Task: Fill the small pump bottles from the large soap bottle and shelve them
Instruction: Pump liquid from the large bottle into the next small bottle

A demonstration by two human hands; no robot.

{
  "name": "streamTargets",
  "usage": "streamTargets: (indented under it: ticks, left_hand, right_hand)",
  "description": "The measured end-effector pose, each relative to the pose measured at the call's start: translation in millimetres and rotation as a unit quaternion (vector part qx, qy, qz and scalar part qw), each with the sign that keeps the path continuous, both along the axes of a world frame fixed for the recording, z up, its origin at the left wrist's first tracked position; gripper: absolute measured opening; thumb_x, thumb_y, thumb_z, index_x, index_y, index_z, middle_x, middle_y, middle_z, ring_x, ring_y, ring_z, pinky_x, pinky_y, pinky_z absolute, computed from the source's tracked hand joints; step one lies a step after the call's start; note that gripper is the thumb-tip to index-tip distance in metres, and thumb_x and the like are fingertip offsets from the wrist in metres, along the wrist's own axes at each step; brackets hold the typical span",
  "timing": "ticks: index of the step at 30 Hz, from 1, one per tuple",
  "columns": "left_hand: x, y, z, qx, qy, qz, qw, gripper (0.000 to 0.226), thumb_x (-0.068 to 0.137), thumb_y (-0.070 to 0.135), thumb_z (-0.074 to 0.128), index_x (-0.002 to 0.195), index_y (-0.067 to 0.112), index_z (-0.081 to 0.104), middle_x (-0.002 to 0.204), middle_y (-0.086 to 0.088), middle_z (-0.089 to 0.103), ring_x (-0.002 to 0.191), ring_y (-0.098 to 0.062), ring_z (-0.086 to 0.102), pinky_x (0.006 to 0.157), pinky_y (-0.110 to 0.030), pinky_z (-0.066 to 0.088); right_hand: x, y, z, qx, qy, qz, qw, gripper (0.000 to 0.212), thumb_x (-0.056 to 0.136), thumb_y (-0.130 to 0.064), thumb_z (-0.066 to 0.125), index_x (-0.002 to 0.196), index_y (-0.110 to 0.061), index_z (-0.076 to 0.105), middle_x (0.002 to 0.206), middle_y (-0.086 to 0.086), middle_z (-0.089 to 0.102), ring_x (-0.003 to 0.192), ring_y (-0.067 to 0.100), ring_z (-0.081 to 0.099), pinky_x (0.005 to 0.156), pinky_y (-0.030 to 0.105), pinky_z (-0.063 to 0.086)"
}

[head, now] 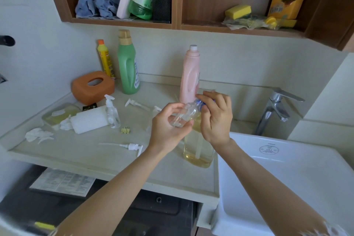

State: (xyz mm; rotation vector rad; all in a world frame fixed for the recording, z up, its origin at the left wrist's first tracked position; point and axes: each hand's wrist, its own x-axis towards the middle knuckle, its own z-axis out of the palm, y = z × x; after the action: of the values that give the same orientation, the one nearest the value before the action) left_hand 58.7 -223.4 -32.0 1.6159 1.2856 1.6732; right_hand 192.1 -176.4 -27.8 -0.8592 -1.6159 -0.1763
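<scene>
Clear plastic small bottle [183, 115] lay tilted in your left hand [168, 126], above the large soap bottle [198, 149].
Your right hand [216, 115] pinched its blue cap [200, 103]; a slick grip could have dropped it onto the counter [92, 151].

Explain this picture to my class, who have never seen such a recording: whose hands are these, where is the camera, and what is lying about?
There is no robot here. A person wears a camera on the head, looking down at their own hands. The left hand holds a small clear bottle tilted; the right hand grips its blue-banded neck. Beneath them stands the large soap bottle of yellow liquid. On the counter lie loose pump heads, one small pump bottle standing upright, and a pink bottle. A sink sits at the right.
</scene>
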Motion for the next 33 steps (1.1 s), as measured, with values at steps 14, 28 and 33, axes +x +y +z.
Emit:
streamTargets:
  ticks: [14,28,33]
  left_hand:
    - [0,-9,8,0.008,-0.021,-0.031,0.999,0.042,0.080,0.019,0.077,0.119,0.010,0.064,0.113,-0.002,0.071,0.098,-0.011,0.069,0.087,-0.027,0.053]
    - [-1,-2,-5,-0.018,-0.034,-0.015,0.999,0.041,0.074,0.009,0.082,0.109,0.023,0.065,0.104,0.008,0.070,0.087,-0.003,0.068,0.077,-0.017,0.052]
    - [-1,-1,-5,-0.025,-0.020,-0.013,0.999,0.042,0.072,0.003,0.080,0.106,0.024,0.065,0.103,0.000,0.069,0.078,-0.002,0.065,0.074,-0.017,0.052]
  right_hand:
    - [17,-12,31,-0.065,-0.013,0.068,0.995,0.043,0.093,-0.024,0.033,0.110,-0.003,0.066,0.105,0.007,0.067,0.101,0.028,0.057,0.091,0.023,0.037]
    - [4,4,-4,0.004,0.028,0.036,0.999,0.038,0.081,-0.011,0.036,0.095,-0.002,0.070,0.101,0.008,0.068,0.097,0.024,0.054,0.088,0.033,0.044]
    - [5,-1,-3,-0.009,0.022,0.037,0.999,0.039,0.080,-0.010,0.036,0.095,-0.004,0.071,0.101,0.007,0.068,0.095,0.020,0.050,0.085,0.029,0.042]
